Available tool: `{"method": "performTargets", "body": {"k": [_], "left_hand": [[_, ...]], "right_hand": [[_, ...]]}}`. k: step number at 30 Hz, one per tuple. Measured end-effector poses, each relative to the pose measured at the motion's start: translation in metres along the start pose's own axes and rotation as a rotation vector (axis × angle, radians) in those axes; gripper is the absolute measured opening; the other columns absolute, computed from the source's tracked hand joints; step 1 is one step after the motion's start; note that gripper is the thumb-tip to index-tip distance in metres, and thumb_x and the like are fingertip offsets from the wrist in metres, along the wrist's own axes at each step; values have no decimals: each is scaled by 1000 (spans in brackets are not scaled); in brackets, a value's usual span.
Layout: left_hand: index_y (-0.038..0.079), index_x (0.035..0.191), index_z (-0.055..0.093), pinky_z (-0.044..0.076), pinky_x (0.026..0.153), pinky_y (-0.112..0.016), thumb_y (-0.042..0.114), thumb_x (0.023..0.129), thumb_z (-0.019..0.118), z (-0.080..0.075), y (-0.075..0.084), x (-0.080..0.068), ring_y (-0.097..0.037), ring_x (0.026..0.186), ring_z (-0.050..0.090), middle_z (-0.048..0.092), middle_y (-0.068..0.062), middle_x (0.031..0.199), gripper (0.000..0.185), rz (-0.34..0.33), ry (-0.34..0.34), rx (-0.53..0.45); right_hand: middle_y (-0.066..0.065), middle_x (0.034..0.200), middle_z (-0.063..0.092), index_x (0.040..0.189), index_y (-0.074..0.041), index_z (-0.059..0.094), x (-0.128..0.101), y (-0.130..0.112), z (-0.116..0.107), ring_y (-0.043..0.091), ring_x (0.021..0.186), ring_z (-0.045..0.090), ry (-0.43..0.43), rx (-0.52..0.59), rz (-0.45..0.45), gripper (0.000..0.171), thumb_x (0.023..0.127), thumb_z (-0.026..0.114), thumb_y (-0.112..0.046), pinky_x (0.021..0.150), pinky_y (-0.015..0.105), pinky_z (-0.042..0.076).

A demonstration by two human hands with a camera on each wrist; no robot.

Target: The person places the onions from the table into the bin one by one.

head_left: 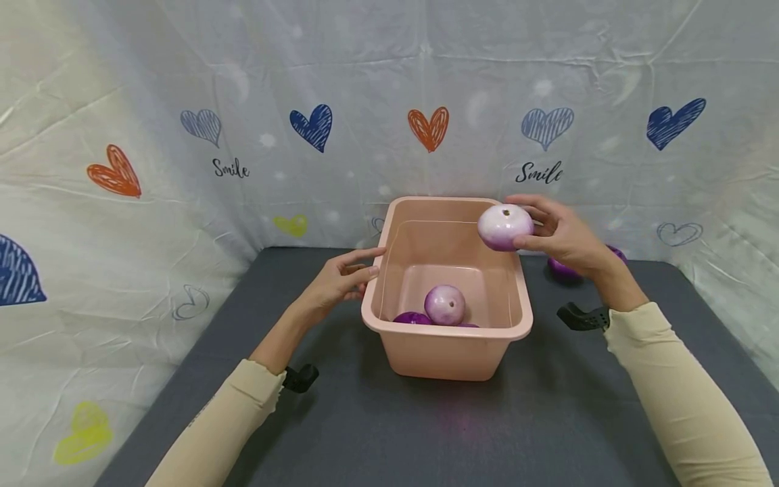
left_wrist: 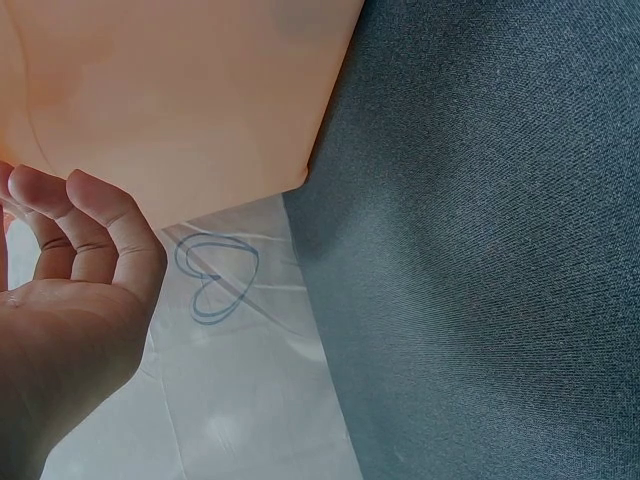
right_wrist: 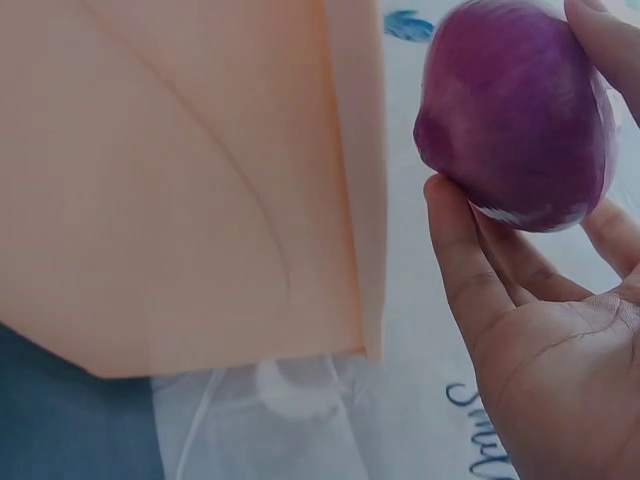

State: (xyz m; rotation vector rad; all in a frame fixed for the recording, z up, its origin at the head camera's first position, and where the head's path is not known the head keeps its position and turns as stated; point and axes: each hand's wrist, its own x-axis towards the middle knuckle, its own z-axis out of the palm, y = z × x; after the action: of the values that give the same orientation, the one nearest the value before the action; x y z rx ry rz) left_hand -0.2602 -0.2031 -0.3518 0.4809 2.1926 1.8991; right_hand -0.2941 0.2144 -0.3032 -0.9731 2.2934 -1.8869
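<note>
Looking down from the head view, my right hand is holding a purple-and-white onion, fingers and thumb curled round it, right over the far right corner of the pink tub. My left hand rests against the tub's left rim, fingers loosely bent and gripping nothing. Down in the tub lie more onions, one pale and round, darker ones just beside it. Another purple onion sits on the dark grey surface behind my right wrist. A white cloth with hearts hangs all around.

Over to the left wrist view: my left hand's fingers are relaxed and slightly curled, apart from each other, nothing between them, with the tub's pink wall just above and the grey surface to the side.

Now the right wrist view: the onion sits clamped between my thumb and fingers, purple side showing, just beside the tub's outer wall.
</note>
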Motion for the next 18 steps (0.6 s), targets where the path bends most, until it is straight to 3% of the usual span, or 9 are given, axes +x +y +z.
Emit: {"method": "performTargets", "body": {"k": [4,10,18], "left_hand": [[18,149,56,52,68,-33,25,101,68,0,-1,0,-20,73,54,61,-11,86,50,6,-4,7],[19,149,56,54,72,-37,26,101,68,0,-1,0,-25,75,54,61,-11,88,50,5,-4,15],[19,149,56,55,73,-35,25,101,68,-1,0,-1,-19,74,55,61,-10,88,50,3,-2,3]], "right_hand": [[15,144,48,149,0,47,4,2,5,30,123,54,-46,42,-27,63,91,72,5,93,34,51],[16,143,51,149,-9,51,3,3,6,29,126,55,-85,81,-37,59,94,69,5,94,35,51],[22,141,53,145,-7,53,-9,6,-4,30,121,60,-33,58,7,52,96,67,4,93,37,52]]}}
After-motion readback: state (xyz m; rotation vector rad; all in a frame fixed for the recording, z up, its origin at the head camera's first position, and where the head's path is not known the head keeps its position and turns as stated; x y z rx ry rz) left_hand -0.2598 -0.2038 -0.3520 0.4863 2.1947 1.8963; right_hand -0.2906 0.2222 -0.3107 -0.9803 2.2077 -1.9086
